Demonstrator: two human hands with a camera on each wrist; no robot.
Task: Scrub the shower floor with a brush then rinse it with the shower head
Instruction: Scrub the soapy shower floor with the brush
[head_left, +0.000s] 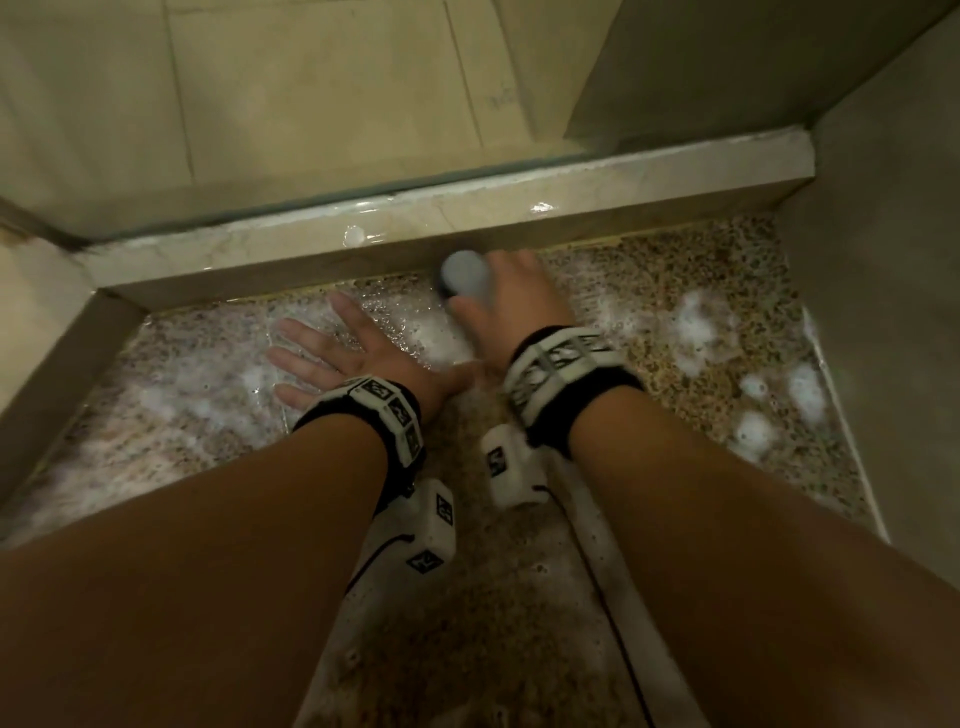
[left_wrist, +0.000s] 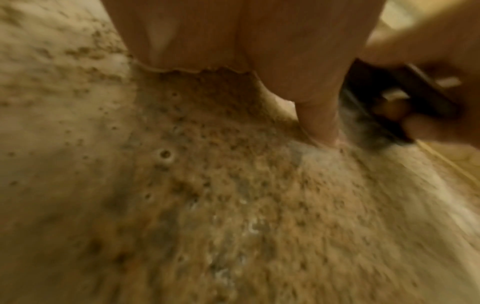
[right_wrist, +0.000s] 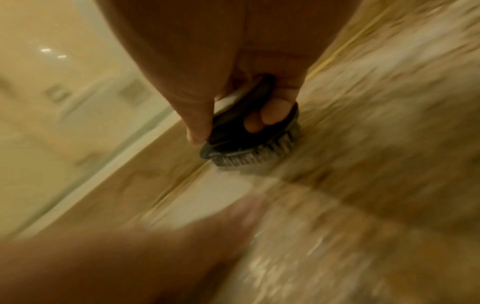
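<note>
The speckled shower floor (head_left: 649, 291) is wet and patched with white foam (head_left: 696, 322). My right hand (head_left: 511, 293) grips a dark scrub brush (head_left: 464, 280) with a grey top, its bristles (right_wrist: 249, 160) pressed on the floor right against the stone kerb. In the right wrist view my fingers (right_wrist: 267, 115) curl through the brush handle (right_wrist: 241, 102). My left hand (head_left: 332, 353) lies flat on the wet floor to the left of the brush, fingers spread. The left wrist view shows its thumb (left_wrist: 319, 115) touching the soapy floor (left_wrist: 233, 195), with the brush (left_wrist: 384, 107) at the right.
A raised marble kerb (head_left: 415, 223) runs across the far side of the floor, with a glass panel above it. Walls close in at the left (head_left: 47, 322) and right (head_left: 883, 312). Foam clumps (head_left: 753, 426) lie along the right edge. No shower head is in view.
</note>
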